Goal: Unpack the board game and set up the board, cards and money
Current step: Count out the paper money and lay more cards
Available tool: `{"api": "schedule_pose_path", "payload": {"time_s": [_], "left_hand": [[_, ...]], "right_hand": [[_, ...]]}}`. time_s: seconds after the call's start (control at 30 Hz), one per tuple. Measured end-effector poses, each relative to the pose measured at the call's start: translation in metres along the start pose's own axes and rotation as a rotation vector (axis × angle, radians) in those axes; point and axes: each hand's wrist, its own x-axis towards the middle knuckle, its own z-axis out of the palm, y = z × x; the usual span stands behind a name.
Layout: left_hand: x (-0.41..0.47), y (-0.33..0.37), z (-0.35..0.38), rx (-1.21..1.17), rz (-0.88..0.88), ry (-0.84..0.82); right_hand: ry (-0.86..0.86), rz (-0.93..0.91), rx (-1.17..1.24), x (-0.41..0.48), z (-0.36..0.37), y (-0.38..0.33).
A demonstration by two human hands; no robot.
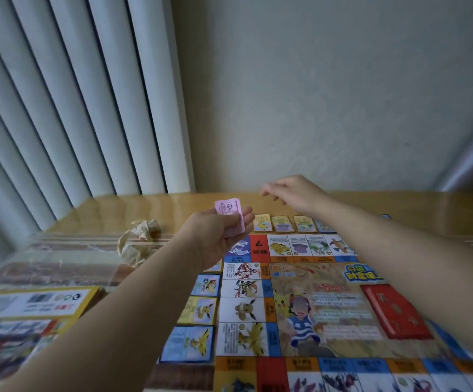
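Note:
The colourful game board (314, 304) lies flat on the table, with a red card stack (396, 312) on its middle right. Property cards (201, 309) line its left edge in a column, and more cards (283, 223) line its far edge. My left hand (215, 236) is raised over the board's far left corner and grips a small stack of pink money notes (229, 212). My right hand (292, 192) reaches out beyond the far row of cards, fingers loosely apart and holding nothing.
The yellow-edged game box (31, 302) sits at the near left of the table. A crumpled plastic wrapper (137, 241) lies left of the board. Vertical blinds and a plain wall stand behind the wooden table's far edge (173, 199).

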Motion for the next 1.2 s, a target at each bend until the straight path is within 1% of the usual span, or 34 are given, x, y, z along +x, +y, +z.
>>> {"api": "schedule_pose_path", "payload": {"time_s": [0.07,0.13,0.33,0.47,0.53,0.63,0.7,0.87,1.03,1.13,1.2], "left_hand": [[-0.02,0.004,-0.01,0.042,0.025,0.021],[-0.04,0.007,-0.021,0.073,0.055,0.052],[-0.094,0.012,-0.058,0.233,0.119,0.157],[-0.119,0.014,-0.081,0.19,0.161,0.206],[-0.128,0.016,-0.095,0.155,0.166,0.259],[-0.142,0.02,-0.116,0.086,0.168,0.336],[-0.15,0.022,-0.129,0.022,0.167,0.347],[-0.162,0.025,-0.145,-0.163,0.128,0.321],[-0.164,0.027,-0.144,-0.208,0.094,0.262],[-0.163,0.026,-0.137,-0.198,0.081,0.262],[-0.165,0.025,-0.131,-0.2,0.065,0.252]], "right_hand": [[-0.099,-0.041,0.108,-0.024,0.012,-0.039],[-0.156,-0.058,0.133,-0.043,0.026,-0.065],[-0.193,-0.02,0.132,-0.068,0.064,-0.11],[-0.246,-0.01,0.119,-0.073,0.088,-0.133],[-0.245,0.004,0.173,-0.073,0.099,-0.141],[-0.145,0.064,0.232,-0.065,0.118,-0.139],[-0.09,0.096,0.188,-0.056,0.132,-0.129],[-0.041,0.103,-0.083,-0.039,0.169,-0.103],[-0.01,0.106,-0.258,-0.037,0.19,-0.089],[0.049,0.036,-0.396,-0.043,0.19,-0.089],[0.075,-0.003,-0.404,-0.048,0.183,-0.093]]}}
